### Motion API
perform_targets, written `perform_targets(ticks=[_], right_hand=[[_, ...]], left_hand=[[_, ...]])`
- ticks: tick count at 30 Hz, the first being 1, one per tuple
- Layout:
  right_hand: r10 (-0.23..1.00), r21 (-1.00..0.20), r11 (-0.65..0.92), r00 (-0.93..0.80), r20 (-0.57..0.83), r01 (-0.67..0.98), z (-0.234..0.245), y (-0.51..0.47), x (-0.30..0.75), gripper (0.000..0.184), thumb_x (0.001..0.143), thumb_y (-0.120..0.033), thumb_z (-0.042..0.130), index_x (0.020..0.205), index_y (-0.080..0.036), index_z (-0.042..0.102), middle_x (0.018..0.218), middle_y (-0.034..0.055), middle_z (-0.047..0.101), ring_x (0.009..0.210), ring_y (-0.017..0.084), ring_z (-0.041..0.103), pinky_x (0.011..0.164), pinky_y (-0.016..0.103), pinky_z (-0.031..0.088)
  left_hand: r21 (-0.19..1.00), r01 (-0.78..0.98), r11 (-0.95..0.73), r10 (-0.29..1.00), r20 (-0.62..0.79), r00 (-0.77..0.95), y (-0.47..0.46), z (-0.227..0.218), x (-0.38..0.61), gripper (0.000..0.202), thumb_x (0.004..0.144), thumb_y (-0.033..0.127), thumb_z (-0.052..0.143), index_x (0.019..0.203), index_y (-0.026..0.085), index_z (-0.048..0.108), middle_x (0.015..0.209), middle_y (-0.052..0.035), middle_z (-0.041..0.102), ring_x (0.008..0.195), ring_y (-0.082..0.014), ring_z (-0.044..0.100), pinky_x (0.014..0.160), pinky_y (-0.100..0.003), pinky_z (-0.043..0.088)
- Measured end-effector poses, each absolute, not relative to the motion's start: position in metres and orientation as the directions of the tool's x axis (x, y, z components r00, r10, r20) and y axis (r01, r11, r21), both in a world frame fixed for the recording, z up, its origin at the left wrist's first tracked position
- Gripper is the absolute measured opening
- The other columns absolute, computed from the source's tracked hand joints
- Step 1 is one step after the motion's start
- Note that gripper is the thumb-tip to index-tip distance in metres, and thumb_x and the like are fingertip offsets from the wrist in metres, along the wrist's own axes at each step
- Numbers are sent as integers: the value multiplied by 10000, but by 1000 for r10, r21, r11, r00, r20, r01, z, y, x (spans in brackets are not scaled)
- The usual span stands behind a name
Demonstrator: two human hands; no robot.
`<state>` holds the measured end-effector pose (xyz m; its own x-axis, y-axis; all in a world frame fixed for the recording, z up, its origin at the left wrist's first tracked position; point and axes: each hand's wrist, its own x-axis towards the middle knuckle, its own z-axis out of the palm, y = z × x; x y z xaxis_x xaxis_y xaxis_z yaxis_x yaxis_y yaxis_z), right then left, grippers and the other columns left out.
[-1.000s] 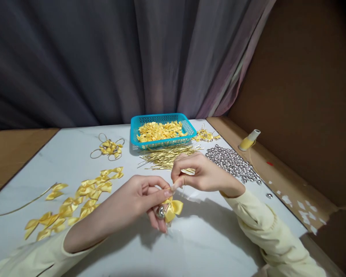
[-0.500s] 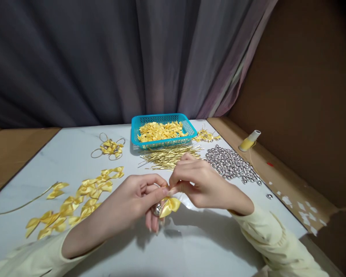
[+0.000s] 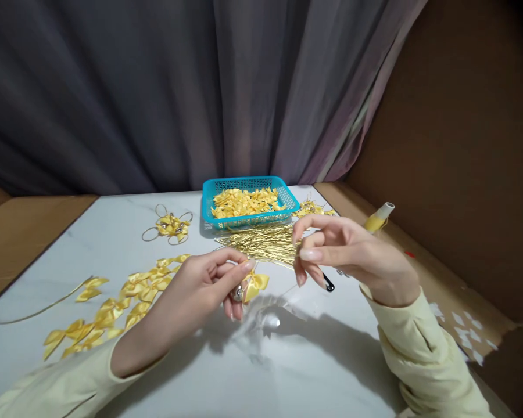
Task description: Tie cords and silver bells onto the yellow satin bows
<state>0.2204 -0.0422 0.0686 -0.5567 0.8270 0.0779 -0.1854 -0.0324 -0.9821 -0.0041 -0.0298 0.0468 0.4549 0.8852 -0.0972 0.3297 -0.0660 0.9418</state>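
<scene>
My left hand (image 3: 209,284) is closed, with thumb and forefinger pinched at the top of a yellow satin ribbon bow (image 3: 255,285). A shiny silver bead (image 3: 237,292) rests against the bow, by the curled lower fingers. To the right, my right hand (image 3: 331,249) is raised off the bow, thumb and forefinger apart. A small black-ended item (image 3: 328,283) shows just below its lower fingers; I cannot tell whether the hand holds it or it lies on the table. Gold wire stems (image 3: 265,242) lie in a pile behind the hands.
A blue basket (image 3: 207,203) of yellow bows stands at the back. Loose bows (image 3: 108,313) lie on the left, near finished-looking wire-loop pieces (image 3: 173,225). A yellow thread spool (image 3: 378,218) stands on the right. White scraps (image 3: 466,334) lie at the right edge. My right hand hides most silver beads.
My right hand has let go near the bow, moved right and opened its fingers. The black-ended item has come into view. My left hand keeps its pinch, almost still.
</scene>
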Motion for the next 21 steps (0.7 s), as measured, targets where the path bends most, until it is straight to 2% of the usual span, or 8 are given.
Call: perform_targets(ticks=[3,5,8,12,15,16,18,21], right_hand=[[811,-968,-32,-572,121,-250,78,-54,223,137,865,-112,516,975,-191,494,825,23,678,615,144,674,663,325,524],[817,-963,-17,-559,142,-269,81,-62,221,150,866,-105,509,971,-209,480,981,37,663,585,140,681,663,347,544],[839,-959,22,-516,172,-284,80,-69,211,217,835,-95,556,975,-235,467,1060,25,631,589,151,692,662,369,567],[894,-966,131,-394,212,-223,67,-63,195,273,798,-163,629,1002,-253,471,938,0,638,512,128,663,515,284,560],[943,-975,215,-246,224,-64,54,-51,186,302,742,-244,692,980,-230,509,804,-25,610,344,39,506,295,156,372],[953,-973,231,-205,225,6,50,-47,184,289,730,-261,701,956,-217,529,767,-33,593,332,17,452,276,141,311],[954,-955,268,-175,244,129,44,-40,181,229,731,-280,694,899,-190,568,706,-37,568,400,25,453,310,137,295],[933,-909,343,-200,300,236,41,-37,177,116,779,-272,642,813,-165,612,709,-8,589,587,75,535,428,161,371]], left_hand=[[940,333,-71,893,-89,441,-29,47,-4,234,829,407,530,772,181,558,521,44,592,433,-134,619,446,-195,486],[944,322,-72,891,-83,445,-29,47,-4,230,828,403,534,768,181,553,538,45,586,443,-135,624,452,-198,491],[948,312,-69,890,-83,447,-28,47,-3,231,824,403,540,764,180,550,557,44,581,461,-137,630,464,-200,498],[954,296,-42,879,-105,465,-28,47,-2,239,825,416,532,767,184,541,574,40,587,471,-147,633,477,-224,515],[958,286,-23,876,-119,468,-30,48,-2,225,836,406,514,781,190,539,570,45,581,474,-148,634,475,-227,514],[957,289,-18,875,-125,467,-31,49,-2,217,840,398,510,783,191,538,567,46,581,473,-145,632,476,-224,512],[956,293,-9,872,-136,470,-33,50,-1,196,839,375,515,774,191,533,571,46,587,472,-137,630,483,-214,507],[955,298,2,867,-150,474,-35,52,-1,181,829,356,535,760,188,530,571,44,596,467,-128,627,484,-200,496]])
